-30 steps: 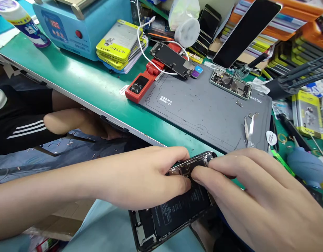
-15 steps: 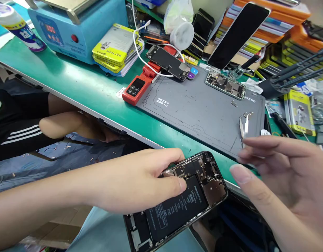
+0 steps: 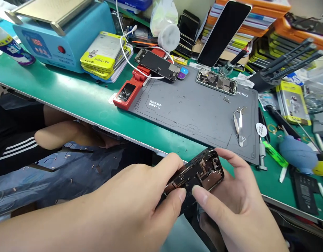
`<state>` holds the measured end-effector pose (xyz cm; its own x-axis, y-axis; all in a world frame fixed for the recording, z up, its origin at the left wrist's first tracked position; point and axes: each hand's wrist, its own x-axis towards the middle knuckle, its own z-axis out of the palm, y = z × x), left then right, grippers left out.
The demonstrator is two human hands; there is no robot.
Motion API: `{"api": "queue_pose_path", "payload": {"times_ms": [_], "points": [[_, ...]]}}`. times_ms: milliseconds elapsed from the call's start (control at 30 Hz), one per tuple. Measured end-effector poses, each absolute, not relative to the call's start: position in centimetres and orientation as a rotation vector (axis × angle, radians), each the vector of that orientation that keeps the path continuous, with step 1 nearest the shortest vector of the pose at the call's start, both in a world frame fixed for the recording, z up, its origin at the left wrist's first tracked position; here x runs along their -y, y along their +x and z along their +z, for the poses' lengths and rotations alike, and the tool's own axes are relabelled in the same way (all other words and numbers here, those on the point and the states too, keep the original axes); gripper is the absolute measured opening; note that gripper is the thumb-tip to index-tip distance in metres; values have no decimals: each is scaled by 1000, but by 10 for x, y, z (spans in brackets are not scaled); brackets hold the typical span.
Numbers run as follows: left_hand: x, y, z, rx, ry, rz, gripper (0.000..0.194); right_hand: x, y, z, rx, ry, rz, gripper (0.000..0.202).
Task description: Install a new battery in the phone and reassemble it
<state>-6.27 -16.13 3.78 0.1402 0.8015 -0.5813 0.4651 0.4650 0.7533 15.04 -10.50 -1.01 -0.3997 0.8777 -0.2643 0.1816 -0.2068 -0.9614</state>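
An opened phone [image 3: 210, 171], its inner parts and dark battery exposed, is held tilted between both hands in front of the bench edge. My left hand [image 3: 151, 192] grips its left side, thumb on the battery area. At the phone's right end, my right hand [image 3: 237, 199] wraps round it with the thumb pressed beside the left thumb. The hands hide much of the lower half. On the dark grey work mat [image 3: 182, 112] lie metal tweezers [image 3: 239, 126], a second opened phone [image 3: 216, 81] and a detached phone screen [image 3: 158, 64].
A red device [image 3: 126, 94] sits at the mat's left, near battery boxes [image 3: 98, 57] and a blue heating machine [image 3: 59, 49]. A phone [image 3: 224, 33] stands upright behind. On the right are a blue air blower [image 3: 298, 154] and a tool holder [image 3: 268, 75]. Another person's leg [image 3: 64, 131] is at left.
My right hand has come in from the right and taken hold of the phone. The phone is now tilted more steeply. The view has shifted, showing more of the bench's right side.
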Motion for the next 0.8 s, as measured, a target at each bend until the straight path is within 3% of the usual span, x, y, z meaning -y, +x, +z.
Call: {"api": "queue_pose_path", "payload": {"times_ms": [167,800], "points": [[164,-66,31,-1412,1172,405,16,110,146,-10,1368,-1314,1690,76],[175,-68,20,-1360,1138,429,23,118,141,-4,1363,-1312,1651,70]]}}
